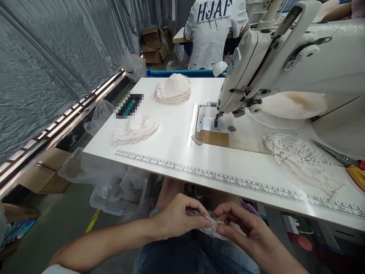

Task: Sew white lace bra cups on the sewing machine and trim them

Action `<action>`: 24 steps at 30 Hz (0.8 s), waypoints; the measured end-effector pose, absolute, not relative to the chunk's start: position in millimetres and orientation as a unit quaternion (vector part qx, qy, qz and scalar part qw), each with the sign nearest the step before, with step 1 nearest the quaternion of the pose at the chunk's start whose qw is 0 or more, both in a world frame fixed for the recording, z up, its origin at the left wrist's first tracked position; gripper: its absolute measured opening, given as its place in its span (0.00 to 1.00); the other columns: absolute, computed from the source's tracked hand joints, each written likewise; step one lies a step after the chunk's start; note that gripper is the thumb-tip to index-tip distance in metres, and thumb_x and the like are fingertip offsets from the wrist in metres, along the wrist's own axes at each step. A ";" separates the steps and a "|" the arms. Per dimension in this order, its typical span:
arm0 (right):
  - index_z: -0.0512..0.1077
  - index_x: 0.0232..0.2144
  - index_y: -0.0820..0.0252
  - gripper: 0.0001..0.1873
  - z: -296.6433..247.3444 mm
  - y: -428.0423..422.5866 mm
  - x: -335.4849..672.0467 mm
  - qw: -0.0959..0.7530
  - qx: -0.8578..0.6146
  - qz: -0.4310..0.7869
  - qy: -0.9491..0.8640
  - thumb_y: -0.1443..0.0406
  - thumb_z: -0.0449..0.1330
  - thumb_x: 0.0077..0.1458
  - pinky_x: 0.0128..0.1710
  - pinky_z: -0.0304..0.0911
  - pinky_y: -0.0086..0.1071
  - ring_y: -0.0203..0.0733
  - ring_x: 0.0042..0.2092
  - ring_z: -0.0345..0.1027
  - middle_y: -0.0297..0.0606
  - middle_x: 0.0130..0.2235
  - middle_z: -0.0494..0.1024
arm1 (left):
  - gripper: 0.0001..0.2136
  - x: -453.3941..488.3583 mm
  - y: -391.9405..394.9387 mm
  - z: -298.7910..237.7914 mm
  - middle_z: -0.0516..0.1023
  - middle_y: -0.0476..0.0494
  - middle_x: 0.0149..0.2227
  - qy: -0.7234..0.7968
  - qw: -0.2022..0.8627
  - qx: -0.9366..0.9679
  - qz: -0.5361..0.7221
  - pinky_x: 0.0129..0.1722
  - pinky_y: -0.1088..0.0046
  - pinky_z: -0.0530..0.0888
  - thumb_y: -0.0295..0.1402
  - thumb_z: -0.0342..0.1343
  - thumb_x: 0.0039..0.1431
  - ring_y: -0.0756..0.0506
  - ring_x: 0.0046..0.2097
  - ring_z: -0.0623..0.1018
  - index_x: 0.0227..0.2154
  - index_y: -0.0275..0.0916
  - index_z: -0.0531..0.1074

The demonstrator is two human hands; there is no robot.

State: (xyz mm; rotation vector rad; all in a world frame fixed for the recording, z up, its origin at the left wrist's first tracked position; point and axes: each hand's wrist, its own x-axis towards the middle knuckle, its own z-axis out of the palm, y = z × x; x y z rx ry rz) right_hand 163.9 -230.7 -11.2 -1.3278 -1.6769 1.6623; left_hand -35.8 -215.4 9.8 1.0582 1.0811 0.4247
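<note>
Over my lap, below the table edge, both hands pinch a small piece of white lace [210,226]. My left hand [182,217] grips its left part between thumb and fingers. My right hand [242,222] is closed on its right end, fingertips near the left ones. Part of the lace is hidden behind the fingers. On the table, a stack of pale fabric cups [173,89] stands at the back, with white lace pieces [135,129] nearer the left edge. Another openwork lace piece [305,160] lies at the right.
A white sewing machine [256,68] stands on the white table [171,133], which has a printed ruler [211,176] along its front. Scissors [339,154] lie at the right edge. Cardboard boxes [45,171] and plastic bags are at the left. A person in a white shirt [215,34] sits beyond.
</note>
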 end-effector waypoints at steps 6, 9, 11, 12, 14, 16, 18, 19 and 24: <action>0.73 0.27 0.56 0.14 -3.1 -223.6 161.1 0.166 -0.474 0.595 -0.628 0.55 0.55 0.58 0.26 0.56 0.26 0.35 0.27 0.62 0.31 0.25 0.72 | 0.07 -40.2 -210.7 10.9 0.75 0.46 0.28 0.468 0.704 0.495 0.199 0.33 0.78 0.66 0.31 0.62 0.47 0.50 0.32 0.72 0.28 0.31 0.79; 0.72 0.25 0.56 0.15 0.9 -221.7 158.7 0.167 -0.485 0.559 -0.651 0.55 0.55 0.58 0.27 0.55 0.27 0.36 0.29 0.62 0.31 0.25 0.71 | 0.08 -41.3 -210.7 9.7 0.75 0.46 0.28 0.471 0.694 0.506 0.201 0.32 0.78 0.66 0.32 0.62 0.47 0.50 0.32 0.72 0.29 0.32 0.78; 0.71 0.25 0.56 0.14 4.7 -220.4 156.5 0.166 -0.488 0.544 -0.662 0.56 0.55 0.57 0.27 0.55 0.26 0.36 0.29 0.62 0.31 0.25 0.71 | 0.10 -42.4 -212.5 10.7 0.75 0.46 0.28 0.483 0.681 0.512 0.199 0.32 0.78 0.66 0.35 0.63 0.46 0.50 0.32 0.71 0.30 0.32 0.78; 0.71 0.24 0.57 0.14 7.2 -219.4 155.0 0.172 -0.490 0.538 -0.664 0.57 0.55 0.57 0.27 0.55 0.26 0.36 0.28 0.62 0.31 0.25 0.71 | 0.11 -43.2 -212.9 13.2 0.75 0.47 0.27 0.493 0.672 0.516 0.197 0.31 0.78 0.65 0.36 0.64 0.46 0.50 0.31 0.71 0.30 0.32 0.78; 0.69 0.23 0.57 0.14 13.5 -215.7 151.2 0.194 -0.496 0.532 -0.658 0.57 0.55 0.56 0.26 0.55 0.26 0.36 0.27 0.61 0.31 0.23 0.69 | 0.12 -45.4 -209.3 23.5 0.75 0.47 0.26 0.517 0.643 0.529 0.198 0.30 0.78 0.65 0.38 0.63 0.47 0.50 0.30 0.71 0.29 0.33 0.77; 0.67 0.23 0.58 0.14 19.9 -207.1 146.7 0.219 -0.495 0.538 -0.646 0.56 0.55 0.55 0.24 0.54 0.25 0.34 0.25 0.58 0.29 0.21 0.65 | 0.10 -47.4 -194.9 40.6 0.75 0.47 0.26 0.523 0.604 0.566 0.201 0.29 0.78 0.65 0.37 0.61 0.49 0.50 0.29 0.71 0.28 0.33 0.77; 0.63 0.23 0.57 0.16 24.3 -190.6 143.2 0.241 -0.495 0.530 -0.644 0.54 0.54 0.56 0.21 0.51 0.25 0.33 0.22 0.54 0.26 0.20 0.61 | 0.08 -47.1 -166.9 59.6 0.76 0.47 0.27 0.504 0.549 0.637 0.196 0.29 0.78 0.66 0.35 0.60 0.51 0.50 0.30 0.72 0.27 0.34 0.77; 0.61 0.22 0.57 0.17 25.2 -179.1 142.8 0.250 -0.499 0.514 -0.651 0.53 0.53 0.57 0.20 0.50 0.25 0.32 0.22 0.53 0.25 0.19 0.59 | 0.08 -45.4 -148.2 67.7 0.76 0.47 0.27 0.492 0.513 0.678 0.188 0.30 0.78 0.66 0.34 0.60 0.51 0.50 0.31 0.73 0.27 0.34 0.77; 0.56 0.20 0.55 0.18 18.6 -107.9 167.6 0.227 -0.522 0.351 -0.743 0.56 0.48 0.60 0.21 0.53 0.27 0.35 0.21 0.60 0.29 0.17 0.66 | 0.06 -19.3 -40.4 74.1 0.76 0.48 0.28 0.447 0.432 0.779 0.085 0.29 0.79 0.66 0.32 0.60 0.50 0.50 0.32 0.73 0.26 0.34 0.77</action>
